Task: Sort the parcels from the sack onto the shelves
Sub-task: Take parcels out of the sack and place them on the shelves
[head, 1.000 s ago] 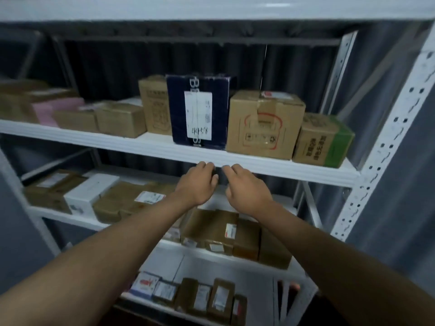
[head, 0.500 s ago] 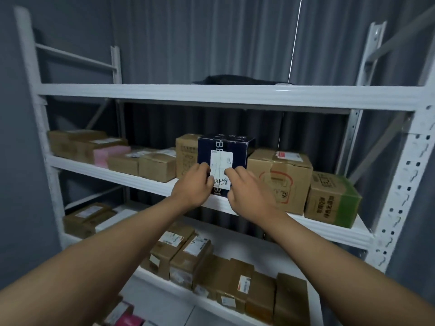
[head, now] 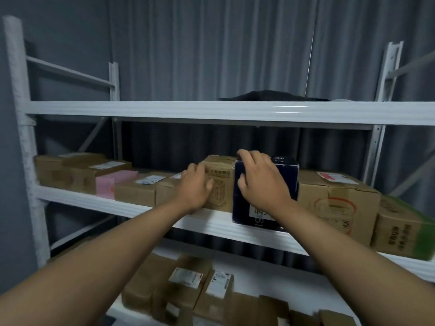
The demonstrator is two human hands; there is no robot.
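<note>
Because the middle shelf (head: 131, 204) is already packed edge to edge with parcels, the dark blue box (head: 286, 182) has to stand upright in a narrow slot, and both hands seem to be working to seat it there. In the head view — the only one — the box stands on the shelf's front edge, its left face against the tall brown carton (head: 220, 184) and its right side just beside the larger brown box (head: 336, 198), with a green-sided carton (head: 404, 234) further right.

The right hand (head: 261, 182) is curled over the blue box's top left corner, fingers hooked on the upper edge and thumb bent against the front face: a firm grip, probably to steer or square the box. The left hand (head: 196, 187) is loosely bent around the tall carton's left front corner, thumb on its front; I judge it steadies that neighbour so it does not shift.

Both forearms reach up and forward from below, nearly parallel. On the lower shelf, flat labelled parcels (head: 200, 285) lie in a row; something dark (head: 270, 96) lies on the top shelf. The sack is not in view.
</note>
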